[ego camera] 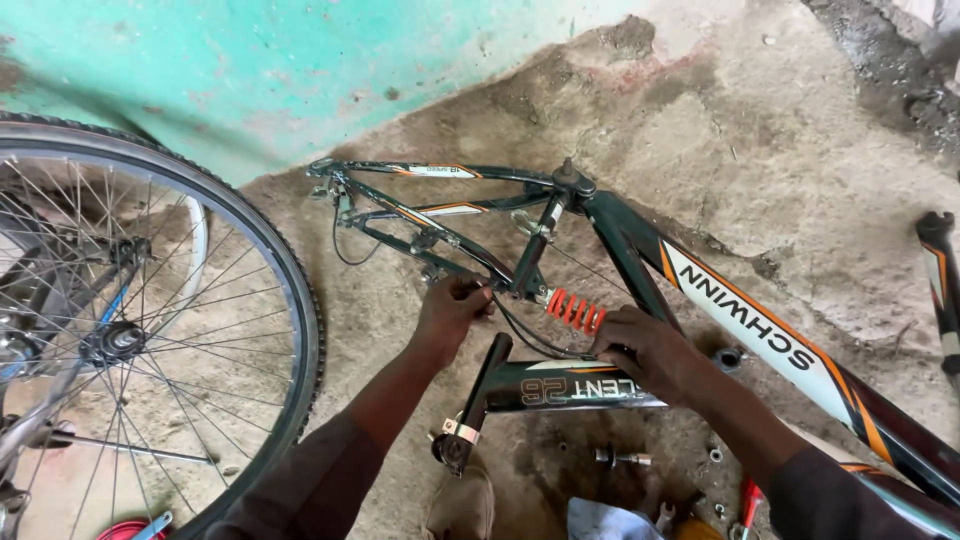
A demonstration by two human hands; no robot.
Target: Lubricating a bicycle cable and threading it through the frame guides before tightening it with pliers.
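A dark green bicycle frame (640, 255) with white and orange panels lies on its side on the concrete floor. Its rear triangle (430, 205) points toward the wall, and an orange coil shock spring (575, 310) sits at the pivot. My left hand (452, 310) is closed on the rear stay just left of the spring. My right hand (650, 350) grips the frame tube just right of the spring, over a thin black cable. Both forearms wear dark sleeves.
A spoked bicycle wheel with tyre (150, 330) stands at the left. An axle bolt (620, 458), nuts and small tools lie on the floor near my knees. A turquoise wall (250, 60) runs behind. Another frame part (940, 280) shows at the right edge.
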